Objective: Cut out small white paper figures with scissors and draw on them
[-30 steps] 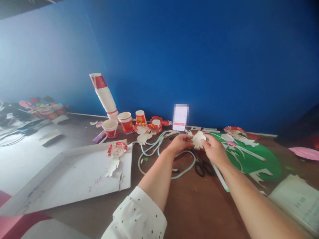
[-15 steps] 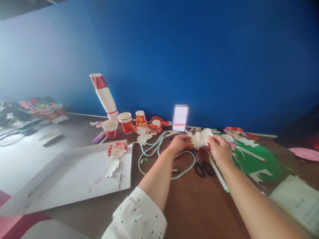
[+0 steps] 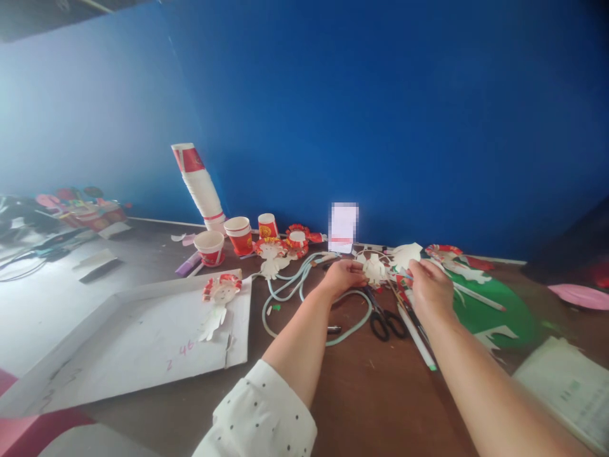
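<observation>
Paper cutout (image 3: 374,269) pinched between both hands above the worktop (image 3: 361,393).

Left hand (image 3: 343,275) has its fingertips closed on the cutout's left edge; right hand (image 3: 429,289) is closed on a second white paper piece (image 3: 405,255) just beside it. Thin, light and floppy, the cutout looks easy to crease or tear, so holding it near its middle seems safer than by its narrow tabs. Scissors (image 3: 384,316) and a tube (image 3: 304,289) lie just below.

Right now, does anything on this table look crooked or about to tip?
Yes: the tall stack of paper cups by the blue wall leans clearly to the left, unlike the single cups upright beside it.
</observation>
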`<state>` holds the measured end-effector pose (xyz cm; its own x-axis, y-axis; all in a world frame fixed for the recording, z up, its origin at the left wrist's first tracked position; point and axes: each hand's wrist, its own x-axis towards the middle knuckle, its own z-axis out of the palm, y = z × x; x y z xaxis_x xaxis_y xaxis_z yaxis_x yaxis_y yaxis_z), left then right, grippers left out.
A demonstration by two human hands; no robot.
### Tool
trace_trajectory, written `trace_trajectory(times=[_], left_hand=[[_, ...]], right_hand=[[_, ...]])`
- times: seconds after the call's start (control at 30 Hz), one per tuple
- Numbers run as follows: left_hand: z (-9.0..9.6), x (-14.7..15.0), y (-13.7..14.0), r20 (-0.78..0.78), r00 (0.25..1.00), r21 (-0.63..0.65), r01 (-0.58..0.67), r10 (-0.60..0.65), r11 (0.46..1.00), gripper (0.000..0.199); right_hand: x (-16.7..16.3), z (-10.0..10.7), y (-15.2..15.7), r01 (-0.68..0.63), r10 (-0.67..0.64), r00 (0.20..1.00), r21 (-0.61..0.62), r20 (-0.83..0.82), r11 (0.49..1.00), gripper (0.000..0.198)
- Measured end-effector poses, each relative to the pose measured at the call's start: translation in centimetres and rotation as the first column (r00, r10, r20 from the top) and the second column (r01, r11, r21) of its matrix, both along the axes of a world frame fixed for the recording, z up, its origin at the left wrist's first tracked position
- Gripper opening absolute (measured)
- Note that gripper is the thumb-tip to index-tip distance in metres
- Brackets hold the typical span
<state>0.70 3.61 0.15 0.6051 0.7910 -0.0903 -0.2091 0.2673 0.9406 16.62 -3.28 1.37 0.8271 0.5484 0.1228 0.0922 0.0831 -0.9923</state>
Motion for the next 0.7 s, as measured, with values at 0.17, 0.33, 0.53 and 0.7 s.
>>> trace_trajectory(times=[0.17, 0.33, 0.53, 0.7], left_hand=[[-0.1, 0.1, 0.1, 0.011, 0.999, -0.039, -0.039, 0.04, 0.998, 0.034], [-0.4, 0.2, 0.3, 0.026, 0.999, -0.041, -0.041, 0.042, 0.998, 0.037], [-0.9, 0.3, 0.5, 0.023, 0.998, -0.012, -0.058, 0.059, 0.998, 0.035], [-1.3, 0.4, 0.7, 0.004, 0.996, 0.014, -0.09, 0.09, 0.996, 0.034]], right_hand=[[-0.1, 0.2, -0.1, -0.001, 0.001, 1.0, 0.021, -0.01, 1.0, 0.032], [-0.4, 0.4, -0.2, -0.003, 0.004, 1.0, 0.031, -0.026, 1.0, 0.025], [-0.4, 0.4, -0.1, 0.002, -0.001, 0.999, 0.038, -0.035, 0.999, 0.027], [-0.3, 0.3, -0.2, -0.001, 0.003, 0.999, 0.039, -0.041, 0.999, 0.026]])
